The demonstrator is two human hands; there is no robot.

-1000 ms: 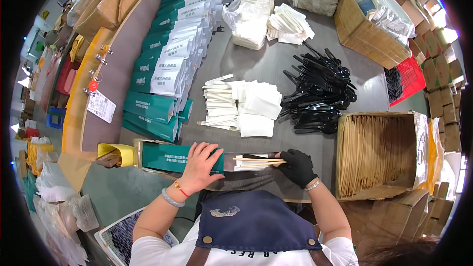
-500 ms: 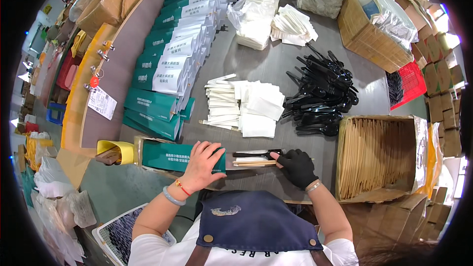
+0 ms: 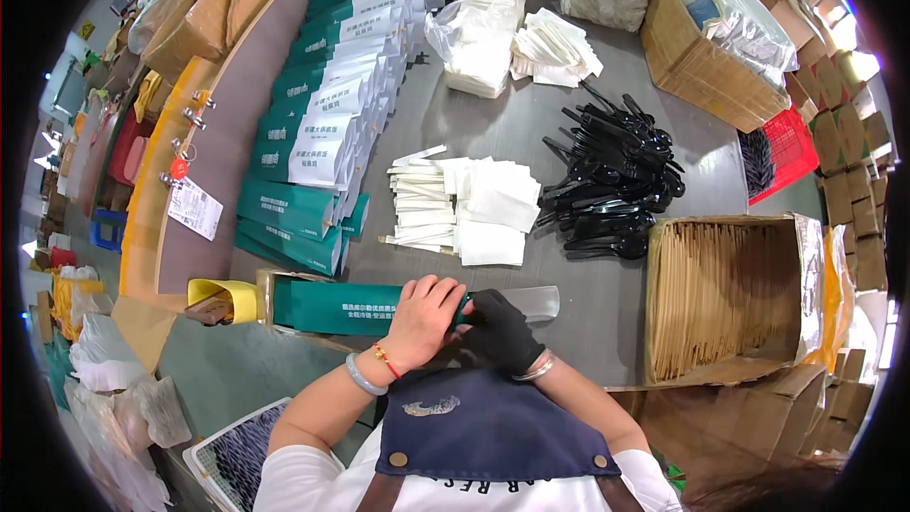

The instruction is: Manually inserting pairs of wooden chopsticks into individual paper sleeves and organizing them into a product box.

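Observation:
A green paper cutlery sleeve lies lengthwise at the table's near edge, in front of a small cardboard holder. My bare left hand is closed over the right part of this sleeve, fingers pressed together on top. Close beside it, my black-gloved right hand is curled at the sleeve's right end, its thumb underneath, and appears to pinch that end. Past the glove sticks out a shiny grey strip with a rounded end. No spoon or chopsticks show there; the hands hide the sleeve's mouth.
Stacked green-and-white sleeves line the left side. White napkin packets lie mid-table, beside a heap of black plastic spoons. An open carton of wrapped chopsticks stands at right. A yellow container sits at the near left.
My right hand has moved left, up to my left hand. The black spoon and the light sticks beneath it are out of sight. My left hand has shifted right and its fingers have drawn together.

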